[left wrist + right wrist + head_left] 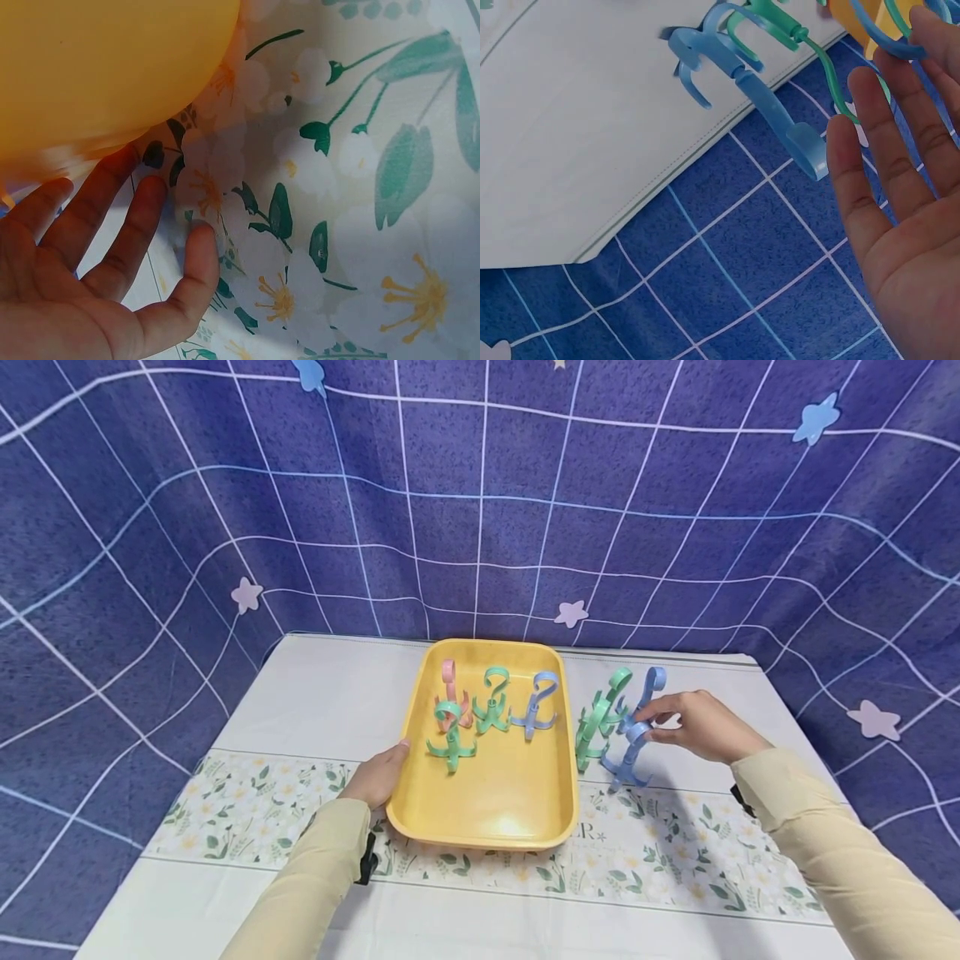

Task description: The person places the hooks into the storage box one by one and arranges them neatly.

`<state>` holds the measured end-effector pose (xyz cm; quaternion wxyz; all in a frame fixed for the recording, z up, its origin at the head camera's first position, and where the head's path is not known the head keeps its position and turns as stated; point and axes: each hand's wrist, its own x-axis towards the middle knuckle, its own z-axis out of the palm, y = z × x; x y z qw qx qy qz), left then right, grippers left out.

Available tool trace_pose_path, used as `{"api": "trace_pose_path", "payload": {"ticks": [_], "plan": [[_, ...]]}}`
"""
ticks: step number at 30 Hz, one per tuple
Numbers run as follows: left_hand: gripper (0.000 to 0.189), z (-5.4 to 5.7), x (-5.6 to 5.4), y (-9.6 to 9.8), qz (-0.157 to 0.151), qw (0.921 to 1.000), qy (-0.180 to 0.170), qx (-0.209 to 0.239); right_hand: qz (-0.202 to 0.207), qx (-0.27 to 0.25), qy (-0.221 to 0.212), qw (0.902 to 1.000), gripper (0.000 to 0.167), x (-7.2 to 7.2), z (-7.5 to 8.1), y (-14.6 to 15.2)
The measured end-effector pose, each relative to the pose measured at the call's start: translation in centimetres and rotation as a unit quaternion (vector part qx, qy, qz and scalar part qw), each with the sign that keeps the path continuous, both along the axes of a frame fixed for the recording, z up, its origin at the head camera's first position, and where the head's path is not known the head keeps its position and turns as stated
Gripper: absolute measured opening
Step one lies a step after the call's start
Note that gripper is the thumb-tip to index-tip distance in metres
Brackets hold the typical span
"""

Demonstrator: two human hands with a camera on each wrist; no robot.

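1. Held blue hook (633, 752): R of the yellow tray (510, 797), outside it; curled top pinched betw. thumb & fingers of R hand (701, 727). Can't tell if its base is off the table.
2. Progress, my est.: approx. half. In tray: pink hook (449, 681), rear green hook (492, 712), front green hook (452, 745), tray's blue hook (533, 710).
3. Left to do, prob.: held one plus 3 others outside, close tog. by tray's R wall: near green hook (593, 731), far green hook (620, 680), far blue hook (654, 687).
4. Looks: glossy plastic, ribbon-like curl on top, thin stem, upturned prongs at base. Held one's blue, approx. upright, slightly tilted.
5. L hand (377, 774): at tray's L side, thumb by rim, fingers loose & spread, no hook in it.
6. Under all: white table cover w/ floral band (262, 802); dark-blue grid cloth (450, 518) behind.
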<state>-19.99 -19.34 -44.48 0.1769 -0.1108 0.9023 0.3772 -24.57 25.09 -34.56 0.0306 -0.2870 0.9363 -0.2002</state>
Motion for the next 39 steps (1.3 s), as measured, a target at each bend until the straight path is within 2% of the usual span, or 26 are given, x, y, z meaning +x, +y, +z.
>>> {"api": "trace_pose_path", "payload": {"ticks": [17,28,39], "plan": [[0.072,0.4,0.0,0.0,0.0,1.0,-0.007,-0.001,-0.003,-0.014,-0.007,0.9999,0.023,0.4,1.1,0.1],[0.071,0.4,0.0,0.0,-0.006,0.9999,-0.003,-0.009,0.008,-0.002,-0.003,1.0,0.018,0.9,3.8,-1.1],[0.071,0.4,0.1,0.2,-0.003,1.0,-0.003,-0.008,0.055,0.017,0.015,0.9982,0.018,1.8,6.8,-2.7]]}}
